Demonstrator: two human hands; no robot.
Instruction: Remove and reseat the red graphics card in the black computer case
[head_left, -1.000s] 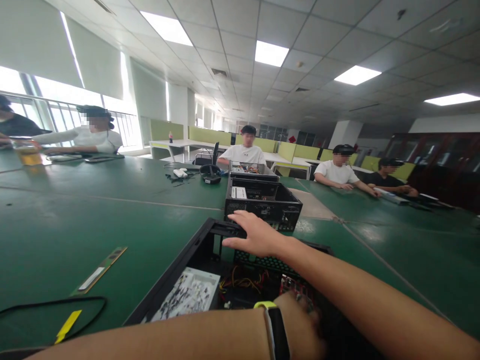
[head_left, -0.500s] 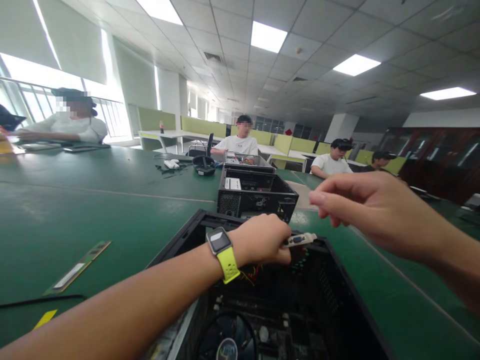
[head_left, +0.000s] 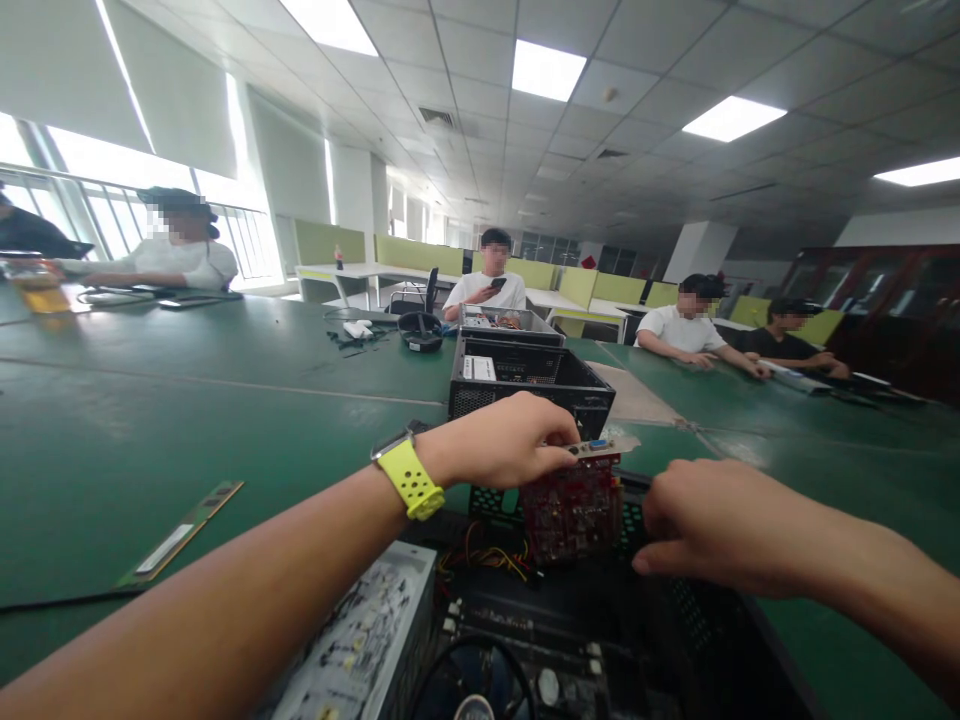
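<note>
Head view: the left hand [head_left: 517, 437] pinches a red, metal-bracketed circuit card [head_left: 568, 510] over the lidless black computer case [head_left: 731, 630], apparently unseated, not yet set down; the half-curled right hand [head_left: 701, 520], thumb apart, looks empty.

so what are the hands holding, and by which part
The left hand grips a red circuit board by one end of its metal bracket; the right hand, beside the board, shows nothing held.

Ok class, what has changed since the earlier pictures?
The left hand has raised the red card by its bracket from lower in the case. The right hand has moved right from the case's far edge to beside the card. The memory stick stays on the table.
</note>
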